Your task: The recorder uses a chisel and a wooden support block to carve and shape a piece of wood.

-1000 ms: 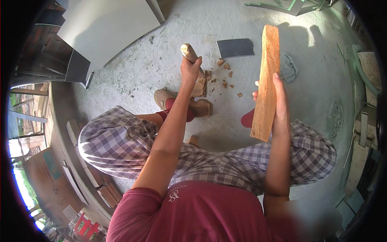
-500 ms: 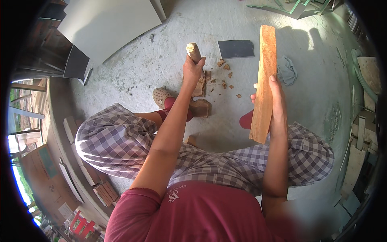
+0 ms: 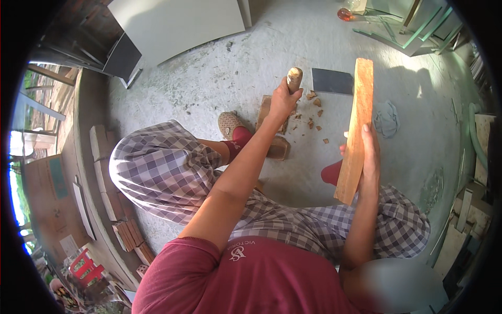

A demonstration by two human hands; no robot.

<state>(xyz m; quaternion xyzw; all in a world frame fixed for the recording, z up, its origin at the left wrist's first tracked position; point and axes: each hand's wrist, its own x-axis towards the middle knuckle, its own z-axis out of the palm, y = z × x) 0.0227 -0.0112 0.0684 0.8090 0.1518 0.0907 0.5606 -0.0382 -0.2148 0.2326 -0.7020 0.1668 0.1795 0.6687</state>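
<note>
My left hand (image 3: 285, 101) is closed round a thick wooden handle (image 3: 294, 79), its pale butt end pointing up and away from me. The rest of that tool is hidden behind the hand and arm. Beneath lies a rough wooden block (image 3: 264, 109) on the floor, partly covered by my arm. A second short piece of wood (image 3: 278, 148) rests just nearer to me. My right hand (image 3: 369, 152) grips the lower half of a long squared wooden stick (image 3: 357, 125), held nearly upright, thumb along its right side and fingers behind it. Wood chips (image 3: 312, 99) lie between the two hands.
Beyond the hands a dark flat tile (image 3: 332, 81) and a crumpled grey-blue cloth (image 3: 387, 119) lie on the concrete floor. A large pale panel (image 3: 178, 23) stands at the far left, glass pieces (image 3: 402, 39) at the far right. Bricks (image 3: 129, 235) line the left side.
My view has shifted, so the floor things appear farther right and lower. My two hands are a little closer together. Both keep their hold on the wooden handle and the stick.
</note>
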